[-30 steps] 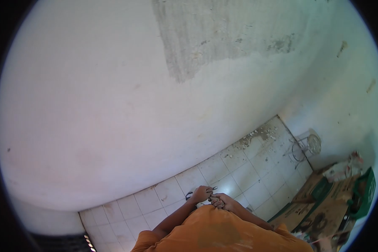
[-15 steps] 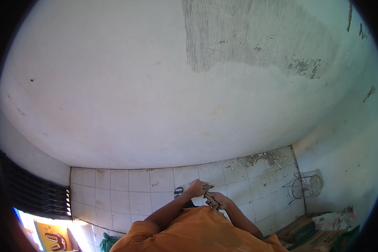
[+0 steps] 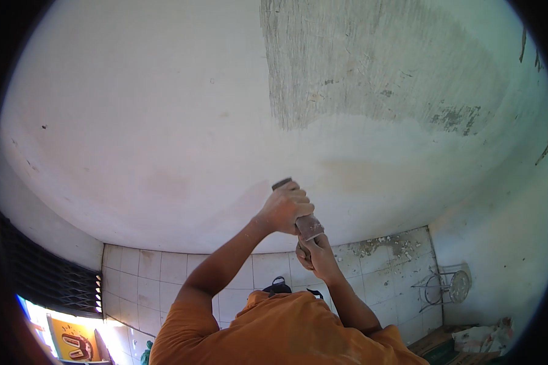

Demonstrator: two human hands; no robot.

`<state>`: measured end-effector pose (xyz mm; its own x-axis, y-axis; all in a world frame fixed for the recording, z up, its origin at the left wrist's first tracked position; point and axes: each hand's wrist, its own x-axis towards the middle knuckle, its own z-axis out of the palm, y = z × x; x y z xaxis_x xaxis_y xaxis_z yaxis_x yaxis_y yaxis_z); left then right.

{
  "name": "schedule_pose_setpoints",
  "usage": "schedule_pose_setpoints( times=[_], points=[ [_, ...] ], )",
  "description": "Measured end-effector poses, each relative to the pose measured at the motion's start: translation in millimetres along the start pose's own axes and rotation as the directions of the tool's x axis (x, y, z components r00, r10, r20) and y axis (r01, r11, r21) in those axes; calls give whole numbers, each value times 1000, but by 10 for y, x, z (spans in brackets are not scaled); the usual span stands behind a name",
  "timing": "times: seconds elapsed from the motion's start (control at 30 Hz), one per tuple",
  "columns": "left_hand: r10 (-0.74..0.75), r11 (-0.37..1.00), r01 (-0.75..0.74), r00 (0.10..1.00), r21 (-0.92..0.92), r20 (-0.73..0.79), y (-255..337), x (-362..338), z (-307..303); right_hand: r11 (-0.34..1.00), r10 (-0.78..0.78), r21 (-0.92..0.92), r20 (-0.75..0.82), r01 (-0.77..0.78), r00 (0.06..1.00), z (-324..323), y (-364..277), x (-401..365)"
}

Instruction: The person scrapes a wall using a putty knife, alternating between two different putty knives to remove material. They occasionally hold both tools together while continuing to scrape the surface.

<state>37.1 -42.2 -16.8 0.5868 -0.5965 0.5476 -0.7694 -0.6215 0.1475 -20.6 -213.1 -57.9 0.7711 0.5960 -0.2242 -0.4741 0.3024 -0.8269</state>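
Observation:
My left hand (image 3: 286,208) is raised in front of the wall, its fingers wrapped around a dusty scraper (image 3: 310,227). The scraper's dark handle end sticks out above the fist, and its flat, wider grey-brown end points down toward my other hand. Just below that end is my right hand (image 3: 318,258), closed with its fingers curled in. Its thumb side is at the scraper's lower edge; whether it grips anything else is hidden. Ahead stands the white wall (image 3: 182,140), with a rough, scraped grey patch (image 3: 371,67) at upper right.
White floor tiles (image 3: 231,267) run along the wall's foot, with loose flakes (image 3: 383,243) in the right corner. A round-seated metal stool (image 3: 450,286) leans near the right wall. Cardboard and a plastic bag (image 3: 484,336) lie at lower right. A dark folding gate (image 3: 49,271) is at left.
Both hands have risen from waist height to in front of the wall. The scraper has come up with my left hand and now shows more fully.

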Motion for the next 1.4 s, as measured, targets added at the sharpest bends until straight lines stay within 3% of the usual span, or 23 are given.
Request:
schedule_pose_setpoints(
  times=[0.17, 0.27, 0.37, 0.4, 0.47, 0.53, 0.7, 0.8, 0.87, 0.9, 1.03, 1.1, 1.2, 1.27, 1.4],
  points=[
    [185, 982, -181, 978, 44, -96, -294, 473, -447, 946, -316, -78, 3, 315, 949, 181, -237, 382],
    [256, 967, -252, 954, 47, -153, -435, 616, -558, 915, -393, -112, -47, 387, 918, 228, -267, 599],
    [325, 945, -319, 914, 67, -244, -591, 658, -505, 847, -490, -275, -73, 455, 868, 59, -11, 814],
    [342, 939, -334, 905, 76, -254, -633, 671, -510, 682, -617, -498, 1, 536, 787, 39, -38, 856],
    [373, 928, -361, 885, 97, -277, -692, 718, -547, 195, -755, -799, 248, 568, 608, 44, -168, 876],
    [371, 925, -374, 860, 62, -351, -719, 776, -588, 133, -748, -842, 261, 522, 611, 215, -411, 811],
    [347, 930, -364, 821, 52, -454, -737, 771, -434, 334, -477, -864, 190, 377, 858, -68, -358, 758],
    [383, 916, -390, 781, 93, -494, -768, 826, -414, 479, -385, -837, 71, 265, 920, -241, -154, 782],
    [416, 896, -435, 745, 93, -522, -797, 853, -390, 560, -382, -783, 48, 273, 923, -370, 20, 796],
    [366, 920, -386, 775, 72, -515, -771, 817, -372, 577, -381, -766, 54, 284, 923, -366, 26, 783],
    [275, 954, -299, 835, 26, -477, -722, 767, -392, 394, -437, -851, 158, 347, 885, -112, -357, 725],
    [278, 952, -305, 843, 17, -461, -695, 819, -438, 454, -428, -824, 133, 339, 894, -130, -345, 720],
    [266, 954, -300, 859, -8, -436, -675, 811, -486, 718, -336, -631, 56, 294, 940, -227, -100, 695],
    [237, 960, -278, 854, -22, -464, -715, 720, -333, 761, -296, -598, 25, 251, 955, -211, -86, 721],
    [312, 939, -344, 834, 13, -455, -755, 807, -490, 854, -197, -510, -133, 103, 971, -202, 63, 744]
  ],
)
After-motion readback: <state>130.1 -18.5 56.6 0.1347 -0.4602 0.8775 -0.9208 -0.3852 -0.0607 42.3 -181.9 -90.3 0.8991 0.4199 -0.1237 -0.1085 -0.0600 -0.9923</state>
